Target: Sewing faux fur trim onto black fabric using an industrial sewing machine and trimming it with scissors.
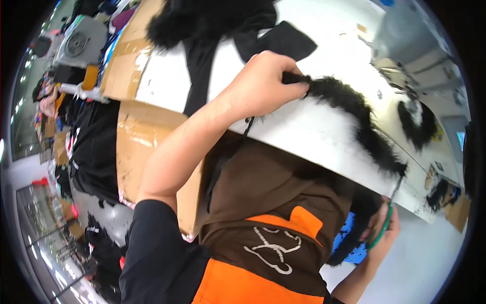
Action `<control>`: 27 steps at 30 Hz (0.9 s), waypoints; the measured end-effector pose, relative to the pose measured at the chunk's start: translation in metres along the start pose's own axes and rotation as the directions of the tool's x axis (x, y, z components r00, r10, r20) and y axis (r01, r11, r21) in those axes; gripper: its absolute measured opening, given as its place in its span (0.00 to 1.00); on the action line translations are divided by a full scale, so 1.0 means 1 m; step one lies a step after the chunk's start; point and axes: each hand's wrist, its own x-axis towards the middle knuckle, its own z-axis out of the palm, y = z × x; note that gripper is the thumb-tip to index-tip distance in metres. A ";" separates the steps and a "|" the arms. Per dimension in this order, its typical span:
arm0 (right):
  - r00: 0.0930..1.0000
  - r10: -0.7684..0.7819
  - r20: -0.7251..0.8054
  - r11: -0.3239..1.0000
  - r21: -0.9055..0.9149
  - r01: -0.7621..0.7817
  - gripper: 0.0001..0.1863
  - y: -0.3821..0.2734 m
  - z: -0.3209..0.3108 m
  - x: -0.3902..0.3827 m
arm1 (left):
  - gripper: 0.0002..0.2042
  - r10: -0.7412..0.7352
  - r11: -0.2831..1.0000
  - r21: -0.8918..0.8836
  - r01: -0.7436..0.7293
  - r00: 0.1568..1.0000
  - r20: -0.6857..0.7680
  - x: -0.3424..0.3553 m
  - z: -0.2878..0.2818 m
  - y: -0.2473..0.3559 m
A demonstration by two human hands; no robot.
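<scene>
My left hand (263, 83) is closed on one end of a long black fur strip (354, 119), which lies across the white table (314, 137). The strip runs down to the right, to the table's near edge. There my right hand (383, 230) grips green-handled scissors (386, 223) at the strip's lower end, partly hidden below the table edge. A brown and orange garment (263, 223) covers my body under the table edge.
Black fabric pieces (212, 30) and more fur lie at the table's far side. Another fur trim piece (416, 124) rests on the right. Cardboard sheets (139, 137) stand on the left, next to piles of dark clothes (93, 147). A blue object (352, 238) sits below the table.
</scene>
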 end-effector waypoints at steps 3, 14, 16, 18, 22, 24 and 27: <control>0.965 -0.080 0.248 0.991 0.127 0.049 0.19 -0.024 0.018 -0.016 | 0.15 0.018 0.991 -0.128 -0.026 0.998 -0.064 0.004 0.022 0.012; 0.664 -0.069 0.745 0.954 0.243 -0.173 0.24 -0.091 0.078 0.033 | 0.14 -0.091 0.898 -0.418 0.135 0.988 0.124 0.014 0.030 0.026; 0.647 -0.008 0.762 0.956 0.196 -0.219 0.24 -0.098 0.078 0.038 | 0.14 -0.085 0.896 -0.424 0.132 0.988 0.127 0.014 0.029 0.025; 0.657 -0.010 0.754 0.963 0.183 -0.196 0.24 -0.102 0.081 0.041 | 0.13 -0.062 0.896 -0.431 0.112 0.990 0.127 0.015 0.028 0.023; 0.675 0.011 0.738 0.975 0.143 -0.172 0.23 -0.110 0.083 0.048 | 0.12 -0.055 0.886 -0.451 0.112 0.989 0.137 0.018 0.026 0.020; 0.675 0.008 0.738 0.978 0.135 -0.158 0.23 -0.113 0.081 0.054 | 0.12 -0.050 0.894 -0.435 0.110 0.988 0.146 0.019 0.025 0.023; 0.665 0.003 0.747 0.985 0.114 -0.132 0.22 -0.118 0.080 0.062 | 0.12 -0.017 0.888 -0.452 0.086 0.988 0.155 0.025 0.026 0.018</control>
